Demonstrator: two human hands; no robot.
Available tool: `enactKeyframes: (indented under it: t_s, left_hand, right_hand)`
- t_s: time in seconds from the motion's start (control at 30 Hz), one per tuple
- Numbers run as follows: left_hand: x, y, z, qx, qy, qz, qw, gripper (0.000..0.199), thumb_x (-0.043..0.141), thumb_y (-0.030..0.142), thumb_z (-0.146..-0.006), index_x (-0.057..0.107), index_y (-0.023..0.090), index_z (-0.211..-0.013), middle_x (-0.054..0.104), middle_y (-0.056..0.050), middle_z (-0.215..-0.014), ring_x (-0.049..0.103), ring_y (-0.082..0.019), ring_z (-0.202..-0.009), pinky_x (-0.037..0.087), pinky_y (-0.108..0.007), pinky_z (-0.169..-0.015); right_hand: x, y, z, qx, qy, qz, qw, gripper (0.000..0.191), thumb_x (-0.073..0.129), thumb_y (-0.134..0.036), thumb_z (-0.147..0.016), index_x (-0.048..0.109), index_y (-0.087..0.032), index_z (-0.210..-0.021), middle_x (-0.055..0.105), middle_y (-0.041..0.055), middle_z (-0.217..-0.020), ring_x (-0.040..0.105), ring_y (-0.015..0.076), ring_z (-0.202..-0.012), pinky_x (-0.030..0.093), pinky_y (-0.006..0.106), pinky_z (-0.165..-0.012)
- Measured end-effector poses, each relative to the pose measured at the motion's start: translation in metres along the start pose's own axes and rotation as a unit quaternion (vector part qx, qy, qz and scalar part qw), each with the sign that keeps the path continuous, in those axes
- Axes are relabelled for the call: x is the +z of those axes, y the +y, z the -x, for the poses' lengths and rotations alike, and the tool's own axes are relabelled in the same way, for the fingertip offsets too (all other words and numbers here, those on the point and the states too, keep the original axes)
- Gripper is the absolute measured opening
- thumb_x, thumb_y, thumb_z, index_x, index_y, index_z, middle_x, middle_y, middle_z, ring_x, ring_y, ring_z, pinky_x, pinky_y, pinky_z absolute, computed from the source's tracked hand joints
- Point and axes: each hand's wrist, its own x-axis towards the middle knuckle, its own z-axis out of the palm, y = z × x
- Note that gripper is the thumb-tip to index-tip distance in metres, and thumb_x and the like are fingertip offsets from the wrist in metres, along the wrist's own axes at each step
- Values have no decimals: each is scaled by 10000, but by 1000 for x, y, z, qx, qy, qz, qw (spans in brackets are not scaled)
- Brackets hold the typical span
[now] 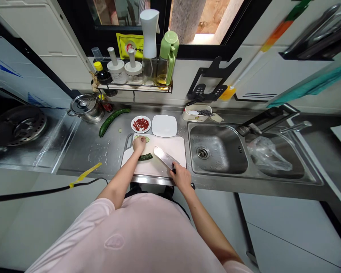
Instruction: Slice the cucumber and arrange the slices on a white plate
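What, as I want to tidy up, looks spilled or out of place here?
A small green slice lies on the counter, off the board, so it probably strayed. The counter left of the board looks wet in spots. A crumpled plastic bag sits in the right basin, an odd place for it.

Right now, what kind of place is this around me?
It looks like a kitchen, probably in a home: there is a double stainless steel sink, a silver metal pot with a glass lid, and a white cutting board with cut green cucumber on it.
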Motion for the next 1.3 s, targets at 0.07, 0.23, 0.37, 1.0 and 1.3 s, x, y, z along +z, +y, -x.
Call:
enactKeyframes:
  t_s: [0.07, 0.23, 0.37, 1.0, 1.3]
  left_hand:
    - [1, 3, -3, 11, 6, -27, 1000, 231, 508, 245, -789, 683, 237, -940, 701, -44, -893, 611, -198, -868, 414, -303, -773]
    - [0, 3, -3, 76, 21, -89, 993, 237, 508, 268, -818, 670, 231, -987, 681, -78, -940, 572, -231, -953, 391, -328, -811]
    - [-1, -4, 2, 129, 19, -103, 986, 251, 509, 311, -842, 680, 223, -1004, 651, -98, -1005, 527, -248, -1011, 374, -347, -858]
    - [2, -11, 3, 164, 5, -176, 971, 283, 475, 319, -873, 668, 255, -1069, 621, -80, -1052, 505, -244, -1010, 355, -353, -846]
    - [1, -7, 1, 157, -1, -175, 972, 269, 501, 327, -855, 691, 247, -1028, 625, -93, -1012, 509, -251, -1004, 355, -365, -855]
  right_hand:
    - [-2, -1, 0, 1, -3, -3, 1000, 399, 461, -332, -879, 474, -211, -1260, 646, 66, -1011, 587, 202, -900, 359, 276, -759]
    - [-4, -1, 1, 6, -13, -11, 1000, 399, 459, -340, -883, 471, -213, -1260, 644, 70, -1006, 585, 201, -904, 357, 278, -763]
    - [-2, 1, 3, 7, -5, -15, 1000, 388, 456, -339, -881, 484, -212, -1247, 649, 63, -986, 588, 201, -890, 352, 275, -752]
    - [0, 1, 2, 5, 1, -24, 1000, 374, 465, -334, -866, 508, -221, -1219, 652, 55, -951, 588, 195, -871, 352, 268, -728]
    - [2, -1, 3, 4, 11, -31, 999, 381, 463, -340, -860, 509, -221, -1219, 656, 52, -957, 590, 192, -859, 350, 264, -721]
